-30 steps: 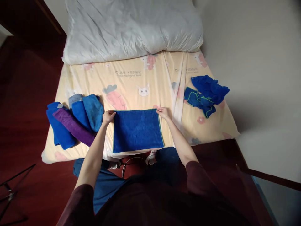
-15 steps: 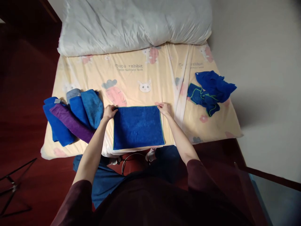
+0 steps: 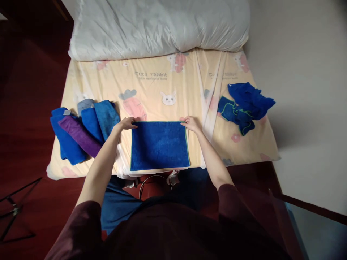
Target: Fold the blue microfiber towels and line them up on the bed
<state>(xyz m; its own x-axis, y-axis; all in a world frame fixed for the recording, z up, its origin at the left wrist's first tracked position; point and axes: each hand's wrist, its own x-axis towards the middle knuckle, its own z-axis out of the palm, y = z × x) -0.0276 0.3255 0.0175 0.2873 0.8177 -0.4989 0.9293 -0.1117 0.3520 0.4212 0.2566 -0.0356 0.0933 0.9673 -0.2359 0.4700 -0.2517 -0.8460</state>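
Observation:
A blue cloth [image 3: 159, 146] with a green edge lies flat as a rectangle at the front edge of the bed. At its far left corner, my left hand [image 3: 127, 123] pinches the cloth between thumb and fingers. My right hand [image 3: 191, 124] pinches the far right corner in the same way. The far edge of the cloth runs straight between both hands.
Left of the cloth lie folded blue cloths [image 3: 69, 142] and a purple one [image 3: 78, 135]. Crumpled blue cloths [image 3: 251, 99] are on the right. A grey-white quilt [image 3: 159, 29] covers the back of the bed [image 3: 146, 85]; a wall [image 3: 298, 90] stands at right.
My left hand has tilted, its wrist now further out to the left and its forearm lower. The cloth stays nearly where it was, and the view has shifted slightly.

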